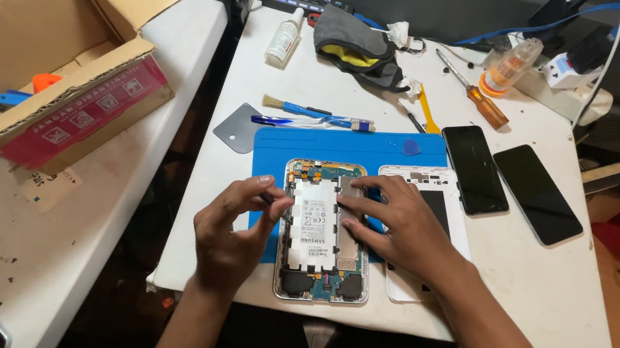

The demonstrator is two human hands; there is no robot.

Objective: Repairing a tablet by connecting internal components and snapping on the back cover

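1. Head view. Opened tablet [325, 233], back cover off, lies flat on a blue mat [343, 148] at the near edge of a white table [543, 291]. Its white battery [314, 226] and circuit boards are exposed.
2. Left hand [233, 229]: at the tablet's left edge, fingers curled, thumb and forefinger pinching a thin dark tool; what the tool is cannot be told.
3. Right hand [397, 220]: spread flat, palm down, on the tablet's right half, fingertips pressing the metal strip beside the battery; it grasps nothing.
4. White cover [437, 210]: just right of the tablet, partly under the right hand.
5. Two dark phones [509, 179]: screen up, right of the mat.
6. Far side of mat: brush [294, 106], grey card [237, 126], blue pick [411, 146].
7. Far table: white bottle [284, 38], grey cloth [358, 47], screwdriver [474, 91].
8. Left table: open cardboard box [54, 55].
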